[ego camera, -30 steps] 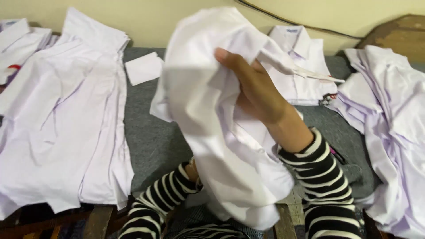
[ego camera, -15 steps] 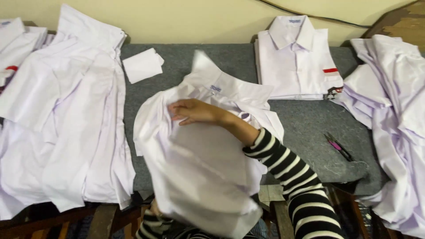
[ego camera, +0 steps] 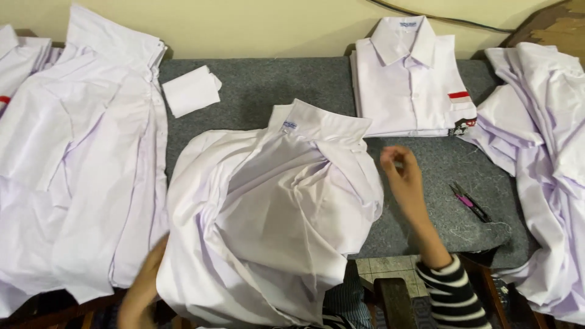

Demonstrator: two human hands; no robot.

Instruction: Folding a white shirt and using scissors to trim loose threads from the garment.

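A crumpled white shirt [ego camera: 274, 213] lies open on the grey table [ego camera: 274, 82] in front of me, collar toward the wall. My right hand [ego camera: 402, 176] hovers just right of the shirt's shoulder, fingers loosely curled, blurred, holding nothing that I can make out. My left hand [ego camera: 141, 289] is low at the shirt's left hem, partly under the cloth; whether it grips the fabric is hidden.
A pile of unfolded white shirts [ego camera: 79, 164] covers the left side. A neatly folded shirt stack [ego camera: 411, 79] sits at the back right. More loose shirts [ego camera: 545, 152] lie at the right. Pink-handled snips [ego camera: 468, 202] rest near them. A folded white piece [ego camera: 192, 90] lies at the back.
The shirt, held up a second ago, now lies spread on the table. My right hand has left its middle and moved right, off the cloth. My left hand has come out at the left hem.
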